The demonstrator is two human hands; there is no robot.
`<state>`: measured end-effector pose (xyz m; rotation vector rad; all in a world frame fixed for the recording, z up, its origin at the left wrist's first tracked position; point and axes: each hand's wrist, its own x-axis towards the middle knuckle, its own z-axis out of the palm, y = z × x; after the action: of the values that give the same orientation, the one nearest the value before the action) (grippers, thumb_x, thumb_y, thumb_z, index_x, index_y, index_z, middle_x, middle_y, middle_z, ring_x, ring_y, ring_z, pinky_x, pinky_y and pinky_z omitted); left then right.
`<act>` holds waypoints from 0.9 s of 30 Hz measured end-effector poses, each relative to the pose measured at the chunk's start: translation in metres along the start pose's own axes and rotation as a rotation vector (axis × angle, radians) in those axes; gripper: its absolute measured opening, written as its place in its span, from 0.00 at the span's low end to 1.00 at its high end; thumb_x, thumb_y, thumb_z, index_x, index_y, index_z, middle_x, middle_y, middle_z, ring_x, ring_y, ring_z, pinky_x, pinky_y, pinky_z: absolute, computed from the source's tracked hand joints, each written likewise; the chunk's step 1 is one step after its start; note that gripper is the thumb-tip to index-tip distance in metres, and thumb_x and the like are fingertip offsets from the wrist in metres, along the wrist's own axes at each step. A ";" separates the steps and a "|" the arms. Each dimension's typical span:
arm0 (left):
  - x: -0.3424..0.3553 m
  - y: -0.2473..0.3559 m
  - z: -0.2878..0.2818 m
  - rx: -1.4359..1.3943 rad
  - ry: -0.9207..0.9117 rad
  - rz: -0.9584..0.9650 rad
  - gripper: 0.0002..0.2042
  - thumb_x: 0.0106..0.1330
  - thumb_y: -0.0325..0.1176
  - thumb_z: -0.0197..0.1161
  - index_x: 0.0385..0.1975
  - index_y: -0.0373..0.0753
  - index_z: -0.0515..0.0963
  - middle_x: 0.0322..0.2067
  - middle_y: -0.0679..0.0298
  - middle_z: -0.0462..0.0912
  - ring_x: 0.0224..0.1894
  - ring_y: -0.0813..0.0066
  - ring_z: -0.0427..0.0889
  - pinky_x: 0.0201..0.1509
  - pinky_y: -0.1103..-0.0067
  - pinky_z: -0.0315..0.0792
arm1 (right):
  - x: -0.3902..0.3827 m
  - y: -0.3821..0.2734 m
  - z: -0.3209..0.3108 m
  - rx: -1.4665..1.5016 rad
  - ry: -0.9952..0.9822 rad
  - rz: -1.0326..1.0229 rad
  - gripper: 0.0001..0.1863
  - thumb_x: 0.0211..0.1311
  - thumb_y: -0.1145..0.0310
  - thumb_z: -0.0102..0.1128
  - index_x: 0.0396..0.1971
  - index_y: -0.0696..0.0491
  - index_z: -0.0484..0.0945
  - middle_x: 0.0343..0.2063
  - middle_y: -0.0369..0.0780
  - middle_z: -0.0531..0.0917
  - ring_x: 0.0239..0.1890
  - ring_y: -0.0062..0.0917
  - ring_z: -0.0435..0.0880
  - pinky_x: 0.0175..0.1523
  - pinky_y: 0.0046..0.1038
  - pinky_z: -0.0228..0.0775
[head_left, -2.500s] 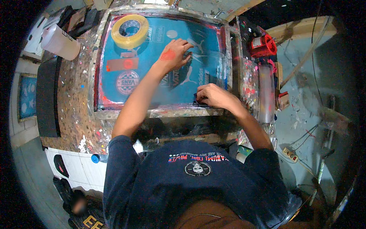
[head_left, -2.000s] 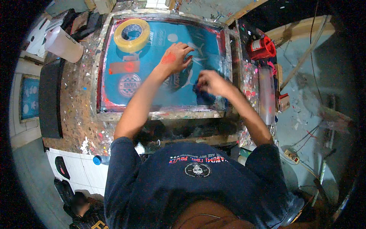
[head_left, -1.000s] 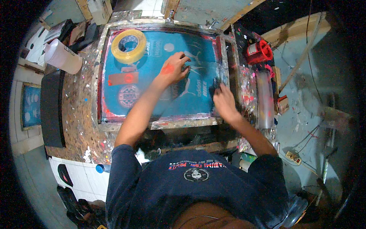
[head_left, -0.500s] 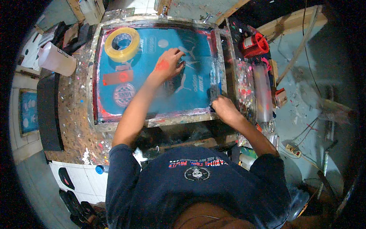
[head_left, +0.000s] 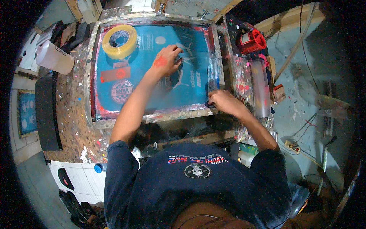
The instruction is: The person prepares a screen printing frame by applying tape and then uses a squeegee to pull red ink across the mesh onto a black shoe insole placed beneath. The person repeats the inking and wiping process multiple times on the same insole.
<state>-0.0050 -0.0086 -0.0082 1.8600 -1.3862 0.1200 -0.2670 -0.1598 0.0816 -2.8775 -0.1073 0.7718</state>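
Observation:
My left hand (head_left: 168, 58), with a red mark on its back, rests fingertips-down on the blue printing screen (head_left: 179, 97), its fingers curled but apart. My right hand (head_left: 222, 100) grips a dark cloth (head_left: 209, 103) at the screen's lower right corner, along a scuffed strip inside the weathered frame (head_left: 160, 121); the cloth is largely hidden by the fingers. A roll of clear yellowish tape (head_left: 128, 47) lies at the screen's upper left, above a translucent red strip (head_left: 110, 75). Pale stencilled designs show across the blue mesh.
A translucent jug (head_left: 55, 57) and long black board (head_left: 47, 110) occupy the paint-spattered bench's left side. A red tub (head_left: 251, 41) and clear cylinder (head_left: 261, 87) lie along the right. A power strip (head_left: 291, 147) is low right; another screen (head_left: 26, 112) stands far left.
My right hand has travelled up and down along the screen's right side with the dark cloth, and is now back low at the corner. My left hand stays on the mesh.

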 end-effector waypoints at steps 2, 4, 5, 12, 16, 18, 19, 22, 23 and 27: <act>0.002 0.003 -0.001 0.010 -0.010 0.010 0.16 0.62 0.35 0.68 0.48 0.38 0.79 0.45 0.52 0.80 0.49 0.49 0.79 0.53 0.62 0.75 | 0.005 0.014 0.003 -0.107 0.139 -0.049 0.11 0.44 0.82 0.62 0.29 0.54 0.88 0.35 0.45 0.85 0.46 0.43 0.82 0.55 0.42 0.73; 0.000 0.002 -0.003 0.015 -0.007 0.008 0.16 0.61 0.35 0.68 0.48 0.38 0.79 0.44 0.52 0.80 0.49 0.49 0.79 0.53 0.62 0.75 | 0.015 0.015 -0.007 -0.227 0.215 -0.065 0.10 0.45 0.81 0.61 0.26 0.54 0.87 0.34 0.44 0.85 0.46 0.42 0.81 0.55 0.42 0.72; 0.000 0.002 -0.003 0.011 -0.001 0.008 0.16 0.61 0.35 0.68 0.47 0.38 0.79 0.44 0.52 0.80 0.49 0.49 0.79 0.53 0.62 0.75 | 0.017 0.010 -0.009 -0.278 0.190 -0.052 0.07 0.48 0.79 0.60 0.23 0.53 0.86 0.31 0.45 0.85 0.45 0.41 0.83 0.56 0.42 0.72; 0.001 -0.002 0.001 0.005 -0.039 0.018 0.16 0.59 0.34 0.69 0.45 0.39 0.79 0.44 0.54 0.80 0.48 0.51 0.78 0.52 0.62 0.75 | 0.014 0.010 0.011 -0.320 0.022 -0.069 0.05 0.51 0.74 0.61 0.26 0.55 0.85 0.28 0.47 0.85 0.40 0.44 0.85 0.50 0.44 0.76; 0.002 -0.002 0.001 0.029 -0.010 0.018 0.15 0.59 0.34 0.69 0.45 0.39 0.79 0.42 0.56 0.79 0.48 0.53 0.78 0.52 0.63 0.74 | 0.027 0.020 -0.009 -0.133 0.223 -0.079 0.01 0.49 0.76 0.65 0.24 0.55 0.84 0.29 0.46 0.84 0.37 0.44 0.84 0.47 0.43 0.76; 0.002 0.000 -0.003 0.038 -0.065 -0.019 0.16 0.59 0.34 0.69 0.46 0.39 0.79 0.45 0.53 0.79 0.49 0.50 0.78 0.53 0.62 0.74 | 0.031 0.020 -0.007 -0.090 0.275 -0.111 0.02 0.48 0.77 0.66 0.23 0.56 0.83 0.30 0.45 0.83 0.37 0.45 0.83 0.45 0.43 0.76; 0.001 -0.002 -0.003 0.026 -0.050 -0.003 0.17 0.59 0.35 0.69 0.47 0.39 0.78 0.45 0.52 0.79 0.49 0.49 0.78 0.53 0.62 0.74 | 0.029 0.015 -0.005 0.009 0.131 -0.061 0.03 0.47 0.78 0.66 0.24 0.56 0.82 0.32 0.46 0.83 0.39 0.45 0.83 0.45 0.42 0.76; -0.004 -0.001 -0.003 0.007 -0.027 0.015 0.18 0.59 0.35 0.70 0.48 0.39 0.78 0.46 0.52 0.79 0.50 0.49 0.78 0.54 0.62 0.74 | 0.014 0.008 0.001 0.054 0.017 -0.213 0.10 0.47 0.79 0.64 0.33 0.56 0.86 0.36 0.47 0.83 0.44 0.44 0.83 0.52 0.40 0.76; -0.003 -0.002 -0.004 0.018 -0.030 0.006 0.18 0.59 0.35 0.70 0.48 0.39 0.78 0.46 0.52 0.79 0.50 0.49 0.78 0.54 0.62 0.74 | 0.014 0.010 0.003 0.052 0.075 -0.206 0.11 0.48 0.80 0.64 0.34 0.55 0.87 0.36 0.47 0.83 0.45 0.43 0.83 0.53 0.39 0.76; 0.001 0.002 -0.004 0.053 -0.046 -0.007 0.18 0.58 0.35 0.70 0.48 0.39 0.78 0.46 0.52 0.79 0.50 0.49 0.78 0.54 0.61 0.74 | 0.028 0.022 -0.004 -0.005 0.289 -0.155 0.13 0.52 0.80 0.62 0.38 0.55 0.87 0.39 0.47 0.85 0.47 0.41 0.83 0.56 0.38 0.75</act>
<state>-0.0045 -0.0065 -0.0040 1.9223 -1.4198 0.1118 -0.2402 -0.1793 0.0678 -2.9048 -0.2922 0.3248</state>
